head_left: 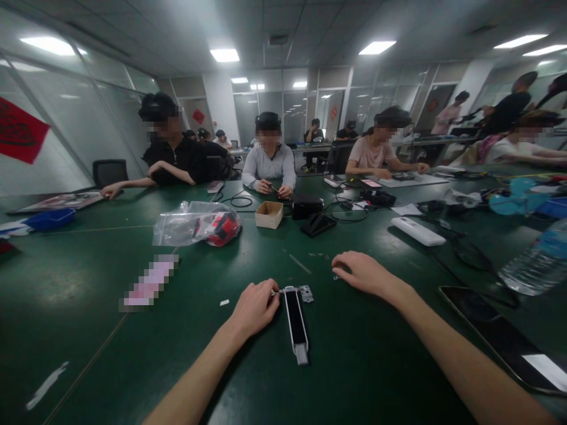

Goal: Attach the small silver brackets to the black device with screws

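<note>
A long narrow black piece with a silver rim [296, 319] lies on the green table in front of me, a metal tab at its near end. At its far end sits a small metal bracket with holes [306, 293]. My left hand [256, 308] is closed at that far end, its fingertips pinching a small metal part beside the piece. To the right, my right hand [365, 273] rests low over the table with curled fingers. A tiny metal bit [335, 277] shows just under its thumb; what the fingertips hold, if anything, is hidden. Several other tiny parts [316, 255] lie beyond.
A plastic bag with red and black contents [217, 227], a small open box [269, 215] and a black stand [318, 224] sit farther back. At right are a white power bank [417, 231], cables, a water bottle [534, 260] and a dark phone [496, 336]. Several people sit opposite.
</note>
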`<state>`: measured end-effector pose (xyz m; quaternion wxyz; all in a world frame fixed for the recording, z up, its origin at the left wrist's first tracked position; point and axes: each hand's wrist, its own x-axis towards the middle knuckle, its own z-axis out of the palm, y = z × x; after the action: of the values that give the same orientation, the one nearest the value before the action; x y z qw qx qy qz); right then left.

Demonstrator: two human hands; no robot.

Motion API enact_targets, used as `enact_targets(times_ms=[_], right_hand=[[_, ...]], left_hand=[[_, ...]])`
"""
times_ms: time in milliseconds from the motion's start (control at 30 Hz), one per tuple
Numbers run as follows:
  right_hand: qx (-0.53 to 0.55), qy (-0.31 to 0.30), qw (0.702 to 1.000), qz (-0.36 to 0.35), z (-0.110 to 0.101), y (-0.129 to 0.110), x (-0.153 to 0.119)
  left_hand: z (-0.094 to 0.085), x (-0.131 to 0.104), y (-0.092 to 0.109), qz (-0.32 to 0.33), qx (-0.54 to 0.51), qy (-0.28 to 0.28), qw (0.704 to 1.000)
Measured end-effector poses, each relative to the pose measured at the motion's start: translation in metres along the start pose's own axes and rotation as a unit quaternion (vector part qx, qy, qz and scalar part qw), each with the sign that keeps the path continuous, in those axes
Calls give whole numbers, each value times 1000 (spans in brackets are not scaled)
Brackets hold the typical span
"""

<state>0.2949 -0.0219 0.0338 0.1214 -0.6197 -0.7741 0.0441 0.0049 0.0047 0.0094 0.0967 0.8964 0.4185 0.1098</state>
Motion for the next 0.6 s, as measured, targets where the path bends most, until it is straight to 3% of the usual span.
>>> enact_targets(times_ms=[133, 233, 467, 600], right_hand=[[15, -131, 986, 104, -13, 27, -6], [16, -165, 978, 126, -12, 30, -5], [-25, -117, 981, 150, -8, 19, -2], [17, -15, 995, 100, -6, 4, 1]], left_hand=[[2, 1, -2, 9, -7, 9, 1000], [3, 1, -2, 12, -6, 13, 1000], [3, 0, -3, 11, -4, 18, 1000], [4, 0, -3, 13, -5, 17, 1000]])
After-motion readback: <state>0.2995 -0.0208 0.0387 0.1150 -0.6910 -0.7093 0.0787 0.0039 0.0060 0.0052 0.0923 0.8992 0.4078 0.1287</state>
